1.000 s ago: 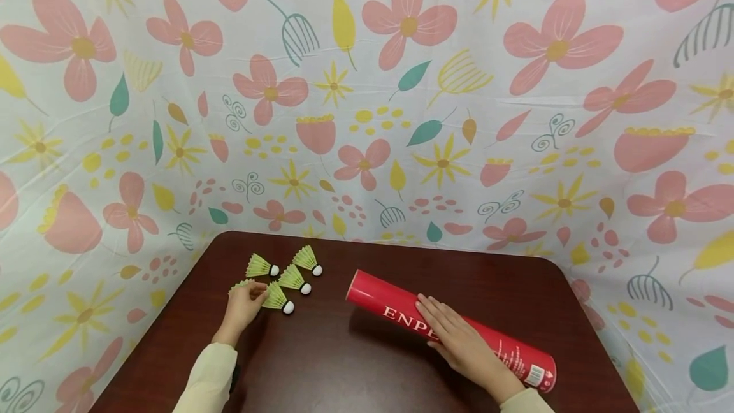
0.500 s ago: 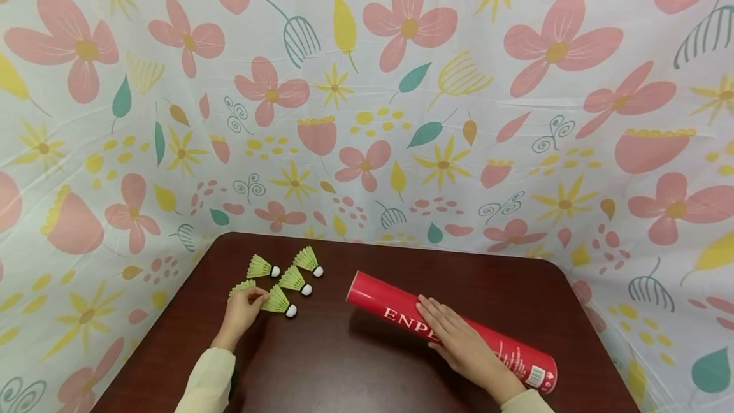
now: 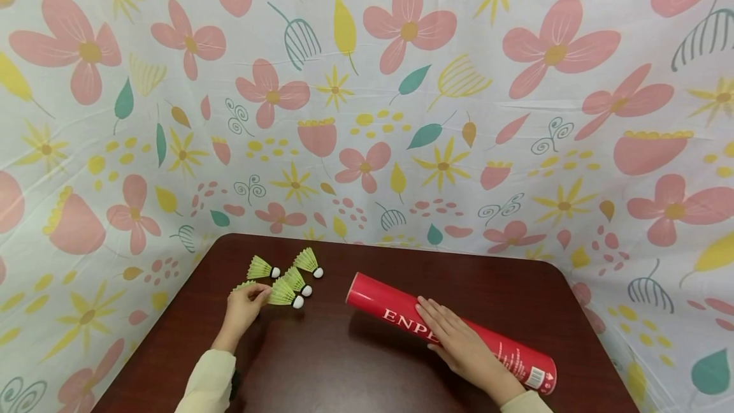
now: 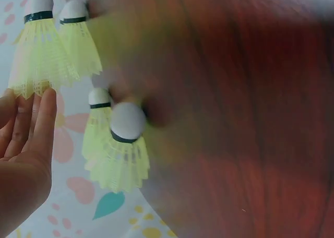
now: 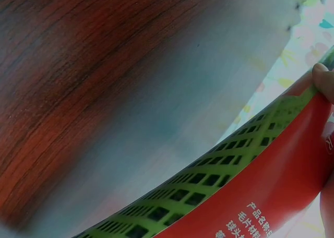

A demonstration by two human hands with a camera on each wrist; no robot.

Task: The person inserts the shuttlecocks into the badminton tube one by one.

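Note:
Between thumb and fingers, my left hand (image 3: 243, 311) pinches the feather end of a yellow-green shuttlecock (image 3: 281, 293) at the left of the table. Its white cork points right, and its skirt overlaps a second shuttlecock (image 3: 295, 280) in the head view. In the left wrist view the fingertips (image 4: 48, 94) press the rim of the held shuttlecock (image 4: 44, 52). My right hand (image 3: 461, 346) holds a red shuttlecock tube (image 3: 378, 298) lying diagonally, fingers across its top and thumb on the near side. The tube's left end stands over a shadow.
More shuttlecocks lie close by: one behind (image 3: 260, 267), one at the far right of the group (image 3: 306, 260), and one (image 3: 243, 285) partly hidden by my left hand. The dark brown table (image 3: 321, 362) ends at a flower-patterned cloth (image 3: 367, 107).
The held shuttlecock has moved slightly right and away from me, its cork swinging toward the neighbouring one. My right hand and the tube keep their place.

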